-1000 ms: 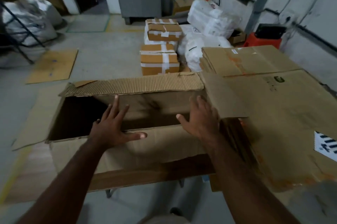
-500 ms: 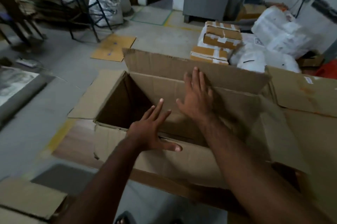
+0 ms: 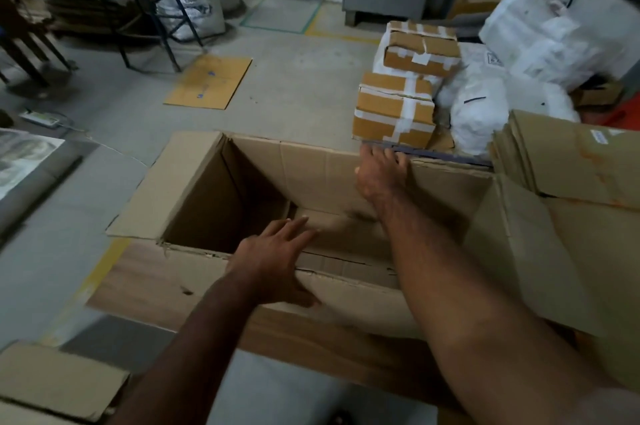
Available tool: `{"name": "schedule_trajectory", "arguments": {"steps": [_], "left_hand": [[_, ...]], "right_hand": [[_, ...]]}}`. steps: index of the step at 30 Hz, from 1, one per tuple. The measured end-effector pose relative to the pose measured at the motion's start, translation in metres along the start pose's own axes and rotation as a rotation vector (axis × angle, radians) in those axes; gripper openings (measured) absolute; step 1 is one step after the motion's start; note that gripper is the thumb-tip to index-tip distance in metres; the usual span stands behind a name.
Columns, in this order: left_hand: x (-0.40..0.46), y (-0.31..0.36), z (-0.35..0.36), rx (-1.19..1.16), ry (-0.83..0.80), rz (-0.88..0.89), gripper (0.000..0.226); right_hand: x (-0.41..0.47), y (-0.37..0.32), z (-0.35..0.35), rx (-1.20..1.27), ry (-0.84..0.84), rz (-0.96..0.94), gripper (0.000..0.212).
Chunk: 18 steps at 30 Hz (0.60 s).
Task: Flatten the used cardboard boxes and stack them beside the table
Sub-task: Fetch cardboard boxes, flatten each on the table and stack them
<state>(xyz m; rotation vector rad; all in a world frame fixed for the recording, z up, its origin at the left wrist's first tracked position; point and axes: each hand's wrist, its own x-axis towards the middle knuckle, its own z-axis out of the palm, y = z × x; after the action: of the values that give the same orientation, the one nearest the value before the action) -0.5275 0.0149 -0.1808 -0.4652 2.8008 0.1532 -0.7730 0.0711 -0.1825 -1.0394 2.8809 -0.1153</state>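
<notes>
One large open cardboard box [image 3: 242, 189] sits on the wooden counter [image 3: 145, 289], its inside holding nothing visible. Of the hands, the right hand [image 3: 379, 175] curls over the box's far wall; the left hand [image 3: 277, 262] lies flat-fingered on its near wall. Flattened cardboard [image 3: 571, 165] is stacked right of the box.

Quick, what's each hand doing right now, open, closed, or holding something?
Left hand: open, fingers straight, resting on the near wall of the open cardboard box.
Right hand: fingers curled over the box's far wall, gripping it.
</notes>
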Motion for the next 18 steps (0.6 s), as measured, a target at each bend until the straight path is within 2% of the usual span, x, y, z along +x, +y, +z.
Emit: {"name": "schedule_trajectory", "arguments": {"steps": [3, 5, 7, 11, 14, 16, 18], "left_hand": [[0.0, 0.002, -0.003, 0.039, 0.004, 0.012, 0.103], [0.0, 0.004, -0.006, 0.045, -0.004, 0.013, 0.09], [-0.002, 0.003, -0.006, 0.044, 0.009, 0.011, 0.076], [-0.008, 0.002, -0.002, 0.068, 0.013, 0.012, 0.052], [-0.017, 0.001, 0.004, 0.107, 0.098, 0.002, 0.051], [-0.032, -0.005, 0.012, 0.121, 0.228, -0.041, 0.055], [-0.05, -0.014, 0.024, 0.108, 0.346, -0.061, 0.057]], "right_hand": [[-0.013, 0.002, -0.016, 0.056, -0.07, -0.038, 0.068], [-0.038, 0.003, -0.029, 0.102, -0.046, -0.061, 0.076], [-0.08, 0.002, -0.037, 0.167, -0.051, -0.091, 0.082], [-0.181, 0.002, -0.025, 0.249, -0.191, -0.122, 0.087], [-0.225, 0.013, 0.0, 0.108, -0.124, -0.06, 0.069], [-0.237, 0.018, 0.011, 0.0, -0.017, -0.027, 0.052], [-0.243, 0.014, 0.015, -0.039, 0.024, 0.008, 0.045]]}}
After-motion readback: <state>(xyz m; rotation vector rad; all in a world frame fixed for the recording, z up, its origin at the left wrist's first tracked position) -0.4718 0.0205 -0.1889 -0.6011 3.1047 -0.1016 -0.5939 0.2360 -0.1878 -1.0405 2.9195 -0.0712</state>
